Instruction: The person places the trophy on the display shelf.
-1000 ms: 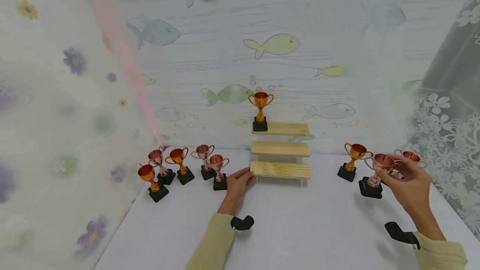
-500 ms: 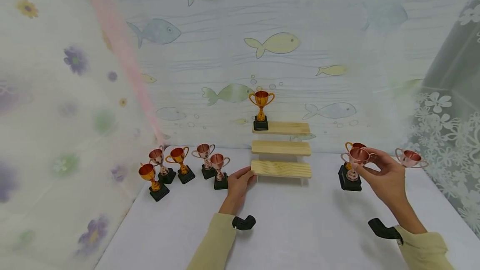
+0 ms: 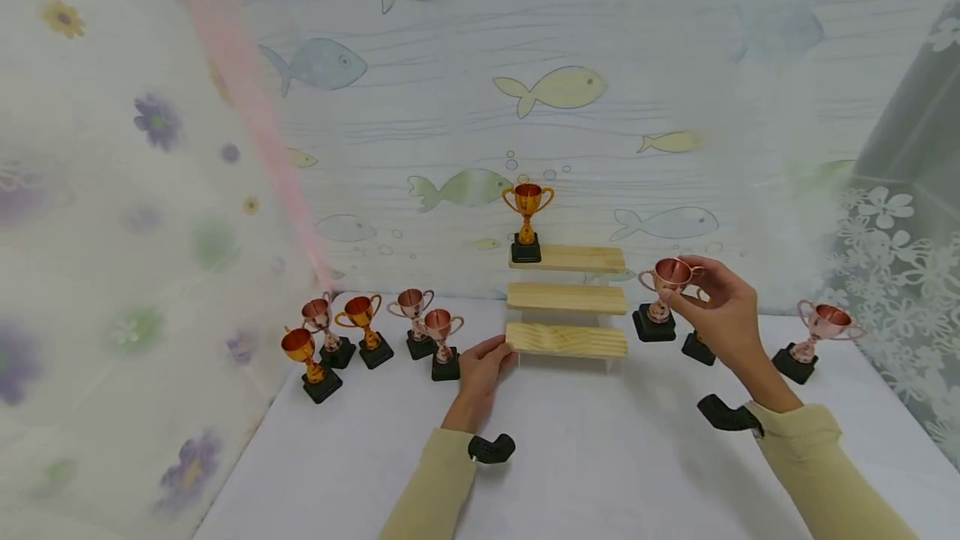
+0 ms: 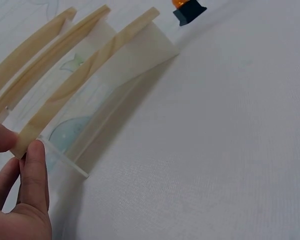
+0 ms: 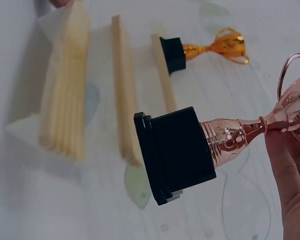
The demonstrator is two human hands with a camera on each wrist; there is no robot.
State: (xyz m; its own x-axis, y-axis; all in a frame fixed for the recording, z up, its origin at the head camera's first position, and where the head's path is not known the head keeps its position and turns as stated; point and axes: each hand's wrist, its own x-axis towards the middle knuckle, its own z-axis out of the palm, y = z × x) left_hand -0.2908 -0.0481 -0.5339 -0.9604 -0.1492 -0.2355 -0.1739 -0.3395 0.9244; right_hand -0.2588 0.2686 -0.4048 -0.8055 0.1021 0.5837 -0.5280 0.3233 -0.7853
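My right hand [image 3: 722,311] holds a rose-gold trophy cup [image 3: 671,275] by its cup, upright and raised off the table, to the right of a three-step wooden stand [image 3: 566,297]. In the right wrist view the trophy's black base [image 5: 175,155] appears in front of the steps. My left hand [image 3: 480,373] pinches the left end of the lowest step [image 4: 80,80] between thumb and fingers. A gold trophy [image 3: 527,219] stands at the left end of the top step. Another gold trophy [image 3: 699,348] is mostly hidden behind my right hand.
Several gold and rose-gold trophies stand at the table's left, among them a gold one [image 3: 307,365] and a rose-gold one [image 3: 442,340]. Another rose-gold trophy [image 3: 813,340] stands at the right. A fish-patterned curtain [image 3: 450,107] hangs behind the white table [image 3: 585,457].
My right hand has carried the rose-gold trophy leftward and up from the right-hand group, close to the stand. The left hand keeps its hold on the lowest step.
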